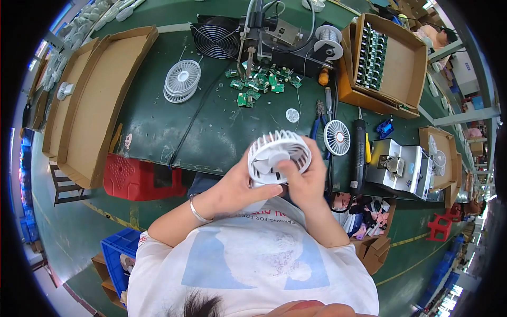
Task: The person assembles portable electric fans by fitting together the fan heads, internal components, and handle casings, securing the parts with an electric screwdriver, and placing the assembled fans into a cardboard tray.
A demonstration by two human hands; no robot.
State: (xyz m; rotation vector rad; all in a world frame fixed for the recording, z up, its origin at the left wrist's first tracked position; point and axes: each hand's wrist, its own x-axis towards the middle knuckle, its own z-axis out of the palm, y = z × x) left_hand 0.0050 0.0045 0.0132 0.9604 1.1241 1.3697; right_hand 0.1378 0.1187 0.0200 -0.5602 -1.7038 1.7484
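Observation:
A small white fan head (280, 138) is held up in front of my chest, over the table's near edge. Its ribbed housing faces me without a front cover, so the white blades inside show. My left hand (237, 185) closes around its left and lower side, the thumb lying along the bottom. Around the right side wraps my right hand (310, 179), its thumb reaching over the rim onto the blades. A separate round white grille (337, 138) with an orange centre ring lies to the right. Farther left, white grilles (182, 78) are stacked.
Green circuit boards (272, 79) lie scattered below a soldering stand (253, 42) and a solder spool (328, 41). Pliers (318, 119) and a black electric screwdriver (359, 153) lie right. Cardboard trays (100, 100) stand left; a box of boards (398, 74) and a metal fixture (398, 169) stand right.

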